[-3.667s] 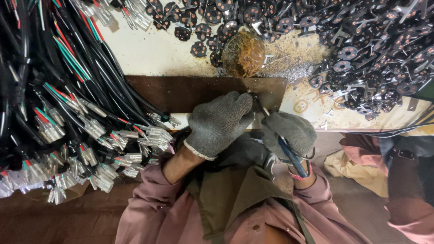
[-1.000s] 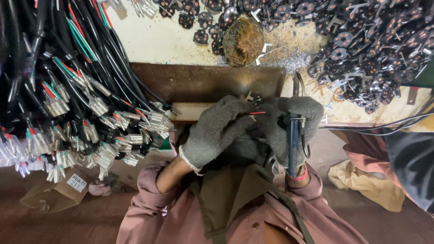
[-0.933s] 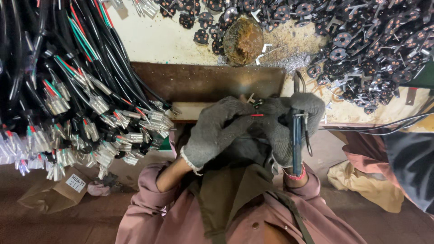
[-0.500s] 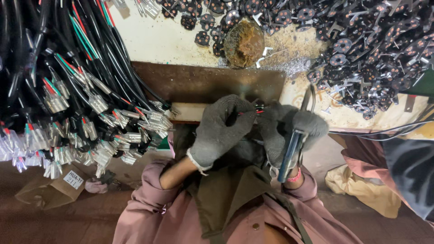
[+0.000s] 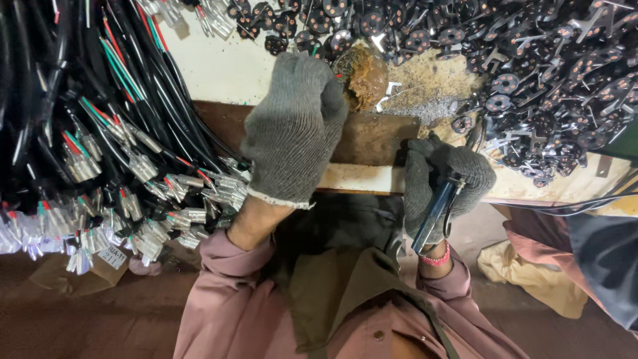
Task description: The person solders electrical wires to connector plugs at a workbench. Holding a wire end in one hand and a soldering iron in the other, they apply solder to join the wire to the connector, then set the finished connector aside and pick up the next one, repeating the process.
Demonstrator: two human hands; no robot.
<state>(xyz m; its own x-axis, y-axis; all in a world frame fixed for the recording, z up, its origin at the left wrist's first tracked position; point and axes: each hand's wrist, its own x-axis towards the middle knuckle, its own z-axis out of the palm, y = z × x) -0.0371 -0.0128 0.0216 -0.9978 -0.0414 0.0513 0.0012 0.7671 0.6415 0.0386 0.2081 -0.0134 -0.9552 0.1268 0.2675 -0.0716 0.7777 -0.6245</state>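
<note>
The left hand [image 5: 292, 129], in a grey knit glove, was stretched forward over the brown board [image 5: 372, 136] toward the crusted brown lump [image 5: 362, 76] on the bench [image 5: 212, 66]. Its fingers were curled into a loose fist; bits of red and green wire [image 5: 335, 76] showed at the fingertips just beside the lump, so it seemed to pinch a wire end, though the glove hid the grip itself. The knuckles covered the near side of the lump.

The right hand [image 5: 442, 183], also gloved, sat lower, at the bench's front edge beside the board's right end. It was closed around the pliers [image 5: 435, 213], whose blue handles ran down and to the left out of the fist toward a pink wristband [image 5: 436, 258]. The pliers' head was hidden under the fingers.

To the left lay a thick bundle of black cables [image 5: 86, 113] with red, green and white leads ending in metal terminals [image 5: 193, 199], spilling over the bench edge just beside the left wrist. Across the top and right was a heap of small black round parts [image 5: 545, 73], and grey metal filings [image 5: 432, 106] lay between that heap and the lump.
</note>
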